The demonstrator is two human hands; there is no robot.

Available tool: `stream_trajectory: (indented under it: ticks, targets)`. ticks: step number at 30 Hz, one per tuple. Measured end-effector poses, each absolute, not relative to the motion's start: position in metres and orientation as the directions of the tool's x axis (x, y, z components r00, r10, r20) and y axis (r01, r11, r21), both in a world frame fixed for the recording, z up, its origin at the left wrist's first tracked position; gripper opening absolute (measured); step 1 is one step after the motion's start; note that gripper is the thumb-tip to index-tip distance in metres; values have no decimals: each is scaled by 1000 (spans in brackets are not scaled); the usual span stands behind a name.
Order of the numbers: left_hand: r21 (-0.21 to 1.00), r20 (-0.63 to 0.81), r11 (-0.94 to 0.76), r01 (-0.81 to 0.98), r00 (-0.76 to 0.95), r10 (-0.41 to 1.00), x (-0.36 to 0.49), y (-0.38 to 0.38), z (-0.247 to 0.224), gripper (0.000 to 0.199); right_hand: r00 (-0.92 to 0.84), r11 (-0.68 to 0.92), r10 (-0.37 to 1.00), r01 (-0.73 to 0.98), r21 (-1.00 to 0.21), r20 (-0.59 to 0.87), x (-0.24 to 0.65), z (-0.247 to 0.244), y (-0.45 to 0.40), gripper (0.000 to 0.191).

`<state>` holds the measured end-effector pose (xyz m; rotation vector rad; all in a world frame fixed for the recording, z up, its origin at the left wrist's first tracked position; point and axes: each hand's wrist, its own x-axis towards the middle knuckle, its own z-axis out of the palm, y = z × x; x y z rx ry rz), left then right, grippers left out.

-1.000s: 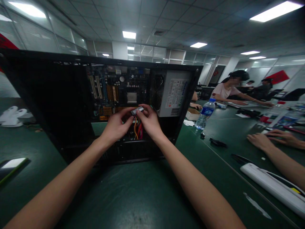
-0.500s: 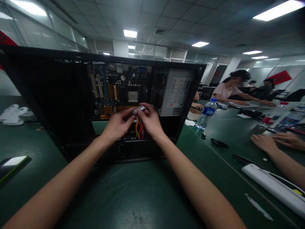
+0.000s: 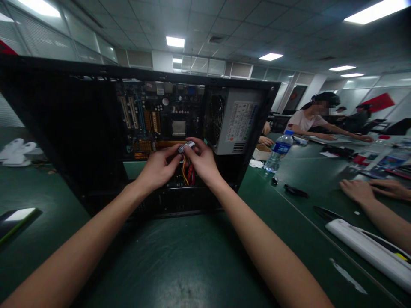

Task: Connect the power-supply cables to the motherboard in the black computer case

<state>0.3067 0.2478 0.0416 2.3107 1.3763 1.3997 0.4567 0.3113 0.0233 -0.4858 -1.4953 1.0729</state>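
An open black computer case [image 3: 189, 200] stands on the green table in front of me. Between my hands is a whitish multi-pin power connector [image 3: 186, 147], with red, yellow and black wires [image 3: 189, 172] hanging below it. My left hand [image 3: 160, 168] pinches its left end, fingers closed. From the right, my right hand [image 3: 204, 161] grips the same connector with thumb and fingers. Behind them in the case sits the motherboard [image 3: 173, 109], with a square metal-topped chip [image 3: 179, 128]. A silver power supply [image 3: 240, 124] with a fan fills the case's upper right.
Right of the case stand a water bottle [image 3: 280, 152] and a small open box [image 3: 261, 152]. A white power strip [image 3: 366, 250] lies farther right, near another person's hands [image 3: 359, 191]. White gloves [image 3: 17, 152] and a phone-like device [image 3: 17, 220] are on the left.
My view has shifted slightly, so the case appears a little higher. Both hands keep their hold on the connector, which has hardly moved.
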Motion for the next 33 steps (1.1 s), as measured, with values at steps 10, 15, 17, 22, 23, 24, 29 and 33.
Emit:
stream_trajectory:
  ticks: [10, 15, 17, 22, 23, 24, 29, 33]
  targets:
    - [450, 644, -599, 663, 223, 731, 310, 243, 45, 38, -214, 546, 779, -232, -805, 590, 459, 25, 311, 33]
    - [508, 568, -548, 665, 220, 793, 309, 244, 42, 46, -203, 557, 777, -222, -801, 596, 459, 24, 311, 33]
    - [505, 565, -545, 669, 221, 795, 309, 245, 41, 45, -201, 562, 775, -213, -799, 599, 459, 23, 312, 32]
    - [489, 570, -549, 677, 228, 789, 308, 245, 42, 40, -195, 571, 774, -194, -798, 602, 458, 23, 313, 29]
    - [488, 570, -549, 678, 228, 789, 308, 245, 42, 40, -196, 566, 777, -198, -800, 598, 458, 23, 313, 29]
    - [487, 570, -549, 679, 229, 789, 307, 246, 41, 40, -198, 559, 781, -202, -804, 592, 457, 23, 313, 30]
    - [482, 566, -546, 685, 232, 791, 305, 248, 39, 44, -208, 488, 821, -228, -842, 532, 458, 23, 311, 34]
    - [464, 555, -543, 700, 249, 794, 305, 250, 40, 49, -209, 435, 856, -202, -878, 473, 460, 23, 311, 36]
